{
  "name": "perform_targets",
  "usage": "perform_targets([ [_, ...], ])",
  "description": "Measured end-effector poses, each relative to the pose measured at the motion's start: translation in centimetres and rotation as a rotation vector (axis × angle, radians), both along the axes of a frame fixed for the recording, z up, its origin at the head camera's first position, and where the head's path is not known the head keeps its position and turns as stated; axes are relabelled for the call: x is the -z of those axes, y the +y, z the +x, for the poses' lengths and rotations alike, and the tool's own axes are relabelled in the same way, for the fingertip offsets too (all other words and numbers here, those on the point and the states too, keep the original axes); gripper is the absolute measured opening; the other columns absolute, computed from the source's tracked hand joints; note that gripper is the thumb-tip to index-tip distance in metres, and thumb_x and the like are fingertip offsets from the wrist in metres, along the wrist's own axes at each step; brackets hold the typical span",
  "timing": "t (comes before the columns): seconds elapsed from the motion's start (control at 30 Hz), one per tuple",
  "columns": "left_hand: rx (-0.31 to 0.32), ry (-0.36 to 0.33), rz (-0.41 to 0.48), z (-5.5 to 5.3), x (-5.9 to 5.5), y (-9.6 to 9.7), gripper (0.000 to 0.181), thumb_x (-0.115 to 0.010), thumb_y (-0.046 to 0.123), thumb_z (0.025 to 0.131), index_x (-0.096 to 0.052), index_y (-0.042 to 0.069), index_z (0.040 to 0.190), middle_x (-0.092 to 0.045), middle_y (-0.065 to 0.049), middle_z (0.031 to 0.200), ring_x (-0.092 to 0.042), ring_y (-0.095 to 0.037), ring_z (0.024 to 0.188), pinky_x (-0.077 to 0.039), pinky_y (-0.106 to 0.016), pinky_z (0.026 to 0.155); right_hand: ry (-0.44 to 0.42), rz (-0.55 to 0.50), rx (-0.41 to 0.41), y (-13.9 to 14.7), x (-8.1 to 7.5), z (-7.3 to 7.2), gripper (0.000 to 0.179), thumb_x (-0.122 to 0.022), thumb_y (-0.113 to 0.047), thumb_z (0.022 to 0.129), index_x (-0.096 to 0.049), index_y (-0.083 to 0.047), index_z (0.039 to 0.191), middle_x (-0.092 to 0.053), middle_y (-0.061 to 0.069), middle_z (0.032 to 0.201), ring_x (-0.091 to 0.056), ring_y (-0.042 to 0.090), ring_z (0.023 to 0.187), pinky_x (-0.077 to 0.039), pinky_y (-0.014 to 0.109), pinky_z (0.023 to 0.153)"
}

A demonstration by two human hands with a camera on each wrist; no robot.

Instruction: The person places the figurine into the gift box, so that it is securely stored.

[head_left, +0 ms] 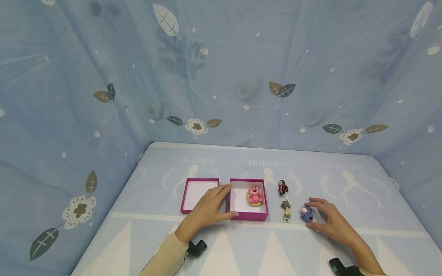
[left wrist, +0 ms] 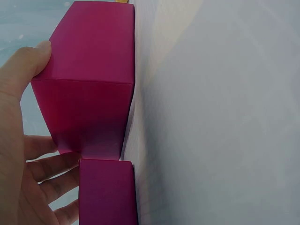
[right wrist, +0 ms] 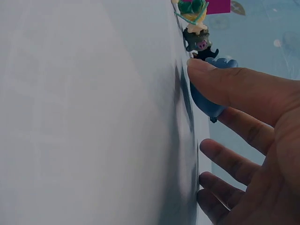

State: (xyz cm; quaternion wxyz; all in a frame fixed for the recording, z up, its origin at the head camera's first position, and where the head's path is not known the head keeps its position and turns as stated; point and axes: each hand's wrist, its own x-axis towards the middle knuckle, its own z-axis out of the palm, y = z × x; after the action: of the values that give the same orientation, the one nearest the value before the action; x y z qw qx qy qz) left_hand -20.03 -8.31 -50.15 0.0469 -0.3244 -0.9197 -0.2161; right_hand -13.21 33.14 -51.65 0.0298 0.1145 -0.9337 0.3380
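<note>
A magenta box (head_left: 248, 216) with a white inside stands on the table, and a pink bear figurine (head_left: 255, 197) sits in its right part. My left hand (head_left: 208, 207) holds the box at its left side, thumb at the near corner and fingers toward the far one. In the left wrist view the thumb lies on an edge of the box (left wrist: 89, 47). To the right, my right hand (head_left: 328, 220) pinches a blue toy figurine (head_left: 305, 214) between thumb and forefinger. The right wrist view shows the thumb covering much of this blue figurine (right wrist: 206, 101); the other fingers are spread.
Left of the box lies a shallow magenta-rimmed lid (head_left: 186, 195), open side up, partly behind my left hand. Between box and right hand are a black-and-red figurine (head_left: 282, 188) and a green-and-yellow figurine with a dark head (head_left: 286, 212). A patterned curtain (head_left: 224, 76) hangs behind the table.
</note>
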Motion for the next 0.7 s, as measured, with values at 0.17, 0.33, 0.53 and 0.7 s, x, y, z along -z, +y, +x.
perform_targets([
  [0.17,0.0,0.003,-0.007,0.0,0.0,0.0,0.093,-0.065,0.065,0.081,-0.035,0.014,0.153,-0.049,-0.004,0.146,-0.048,-0.024,0.132,-0.039,-0.041,0.111,-0.006,-0.004,0.002,0.1,0.0,0.0,0.059,-0.087,-0.022,0.071,-0.063,-0.009,0.123,-0.051,0.022,0.137,-0.04,0.05,0.126,-0.033,0.069,0.094],
  [0.33,-0.001,-0.004,-0.004,0.1,0.0,0.0,0.093,-0.066,0.065,0.081,-0.035,0.014,0.153,-0.048,-0.005,0.146,-0.048,-0.024,0.132,-0.039,-0.042,0.111,0.012,-0.008,-0.009,0.0,-0.2,0.0,0.059,-0.087,-0.023,0.07,-0.064,-0.009,0.122,-0.053,0.02,0.136,-0.043,0.05,0.125,-0.033,0.069,0.095],
  [0.53,0.0,-0.005,-0.005,0.0,0.0,-0.1,0.094,-0.065,0.066,0.081,-0.034,0.014,0.153,-0.048,-0.004,0.147,-0.048,-0.024,0.132,-0.038,-0.042,0.112,0.029,0.004,-0.013,0.0,-0.5,0.0,0.061,-0.088,-0.025,0.068,-0.064,-0.009,0.122,-0.055,0.02,0.134,-0.045,0.049,0.123,-0.035,0.068,0.094],
  [0.7,0.004,0.0,-0.009,0.0,0.0,-0.1,0.094,-0.065,0.065,0.081,-0.034,0.014,0.153,-0.048,-0.004,0.147,-0.049,-0.023,0.132,-0.039,-0.041,0.111,0.071,-0.003,-0.033,-0.2,-1.1,0.1,0.061,-0.089,-0.021,0.068,-0.064,-0.008,0.122,-0.055,0.02,0.133,-0.045,0.047,0.122,-0.035,0.068,0.092],
])
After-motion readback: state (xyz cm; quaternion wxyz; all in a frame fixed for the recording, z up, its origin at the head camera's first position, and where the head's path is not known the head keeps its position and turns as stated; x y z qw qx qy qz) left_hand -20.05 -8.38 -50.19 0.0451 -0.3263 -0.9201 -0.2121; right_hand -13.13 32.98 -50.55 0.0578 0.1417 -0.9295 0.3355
